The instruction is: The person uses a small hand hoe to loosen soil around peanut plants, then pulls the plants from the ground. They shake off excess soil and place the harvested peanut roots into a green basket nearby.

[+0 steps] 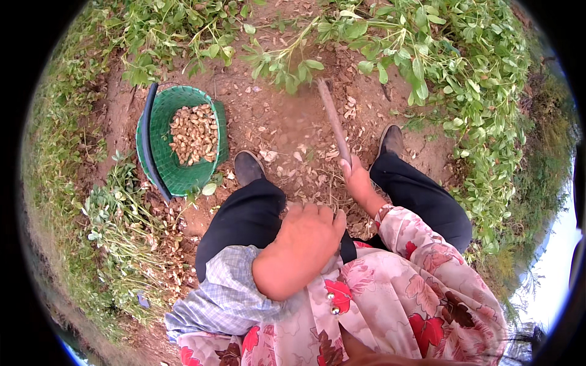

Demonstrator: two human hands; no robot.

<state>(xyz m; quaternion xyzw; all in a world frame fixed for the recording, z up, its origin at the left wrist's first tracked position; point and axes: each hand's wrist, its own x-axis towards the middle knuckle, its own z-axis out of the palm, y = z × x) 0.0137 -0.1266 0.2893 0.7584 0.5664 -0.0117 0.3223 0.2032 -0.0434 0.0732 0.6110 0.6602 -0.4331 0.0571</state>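
My right hand [357, 180] grips the lower end of a wooden tool handle [334, 116]. The handle slants up to the bare soil; its working head is blurred and cannot be made out. Above my lap is my left hand [313, 228], back upward, fingers together and curled under, so its palm is hidden. Just past the tool's far end, a leafy peanut plant [288, 68] leans over the soil. To the left stands a green woven basket [158, 132] with peanuts in their shells [194, 132] inside.
The basket's dark handle [149, 142] arches along its left side. Pulled plants [132, 242] lie in a heap at lower left. Rows of green plants [485, 114] border the soil on the right and far side. My shoes [248, 167] rest on dirt strewn with dry leaves.
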